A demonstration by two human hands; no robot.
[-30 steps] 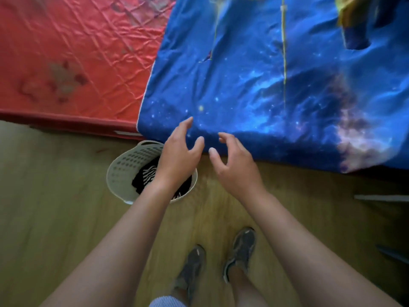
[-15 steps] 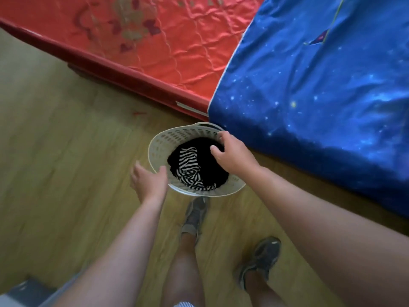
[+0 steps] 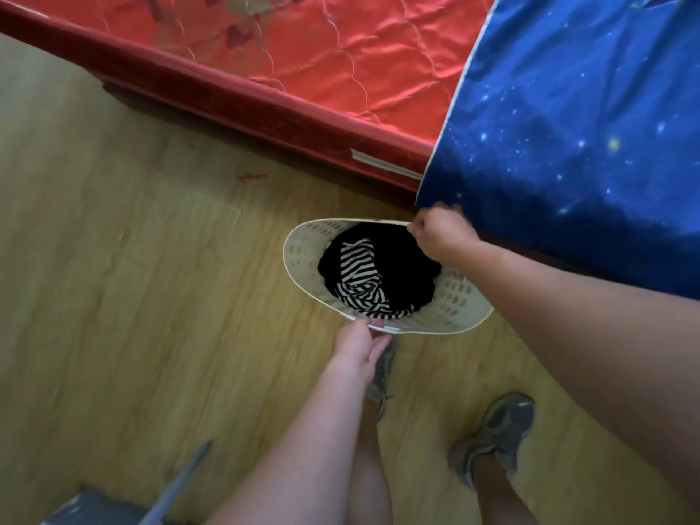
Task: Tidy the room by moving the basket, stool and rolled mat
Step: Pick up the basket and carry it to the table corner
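Hands (image 3: pixel 441 234) grip cream perforated basket (image 3: pixel 303 252) rim.

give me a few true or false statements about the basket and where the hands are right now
1. Both hands grip the basket rim. True: the left hand holds the near edge, the right hand the far edge.
2. The basket is empty. False: it holds dark clothes and a black-and-white striped garment.
3. The basket sits on top of the bed. False: it is over the wooden floor, beside the bed.
4. A blue starry cover lies over part of the red mattress. True.
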